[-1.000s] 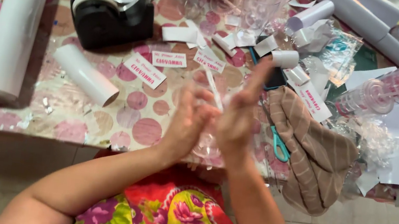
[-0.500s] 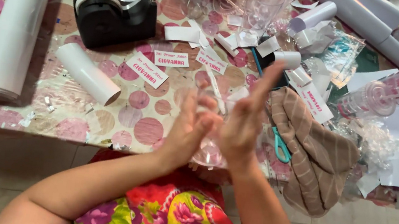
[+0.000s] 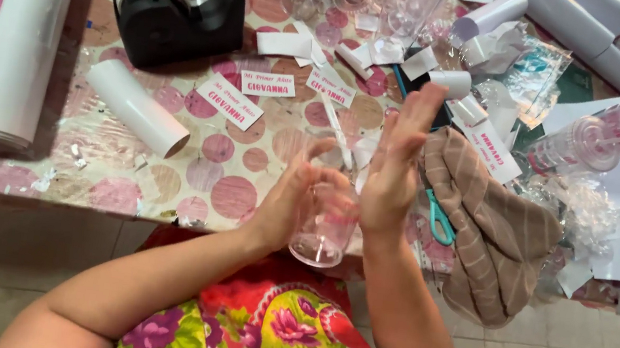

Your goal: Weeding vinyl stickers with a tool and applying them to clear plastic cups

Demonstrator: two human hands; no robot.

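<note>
The counter (image 3: 87,169), under its pink-dotted cover, is filling the upper half of the frame, and the clear plastic cup (image 3: 320,235) is being held just past its near edge at lower centre, over the lap in a red flowered dress (image 3: 258,327). The left hand (image 3: 295,196) is curling around the cup and gripping its side; the right hand (image 3: 393,169) is standing flat and unclenched, fingers straight, its palm pressing against the cup's other side.

As I judge it, the cup is hanging over open floor, so a slack grip or a hard push from the flat palm could be sending it down. A thin wall like that could also be buckling under pressure. A sweeping elbow could be knocking the crowded cups at upper centre.

Counting, largest first:
- one long white roll (image 3: 25,33) lying at the upper left
- one brown striped cloth (image 3: 491,222) draping off the edge at right
- one stack of clear cups (image 3: 619,127) lying on its side at upper right
- one black tape dispenser (image 3: 175,13)
- one short white tube (image 3: 135,107) beside it
- at least three clear cups (image 3: 408,3) standing at upper centre
- one pair of teal-handled scissors (image 3: 439,223), half hidden
- four white printed labels (image 3: 267,85) plainly showing
</note>
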